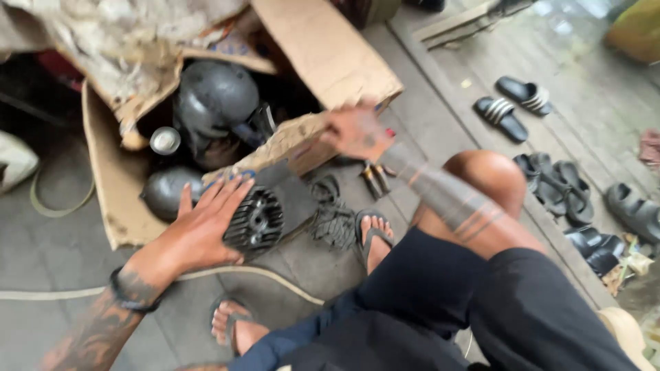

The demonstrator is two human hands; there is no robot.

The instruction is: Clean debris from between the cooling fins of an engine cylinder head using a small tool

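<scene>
My left hand (206, 223) lies with fingers spread against a dark finned round engine part (255, 221) that rests at the front of a torn cardboard box (113, 185). My right hand (357, 132), blurred, grips the box's front flap (292, 144) at its torn edge. Inside the box I see a black helmet (216, 99), a second dark rounded shell (165, 192) and a small shiny metal cap (165, 140).
My sandalled feet (375, 237) stand on the grey floor beside a ribbed dark part (335, 223). Small tools (375, 180) lie near the box. Several black sandals (512, 106) are scattered on the planks at the right. A pale hose (275, 278) crosses the floor.
</scene>
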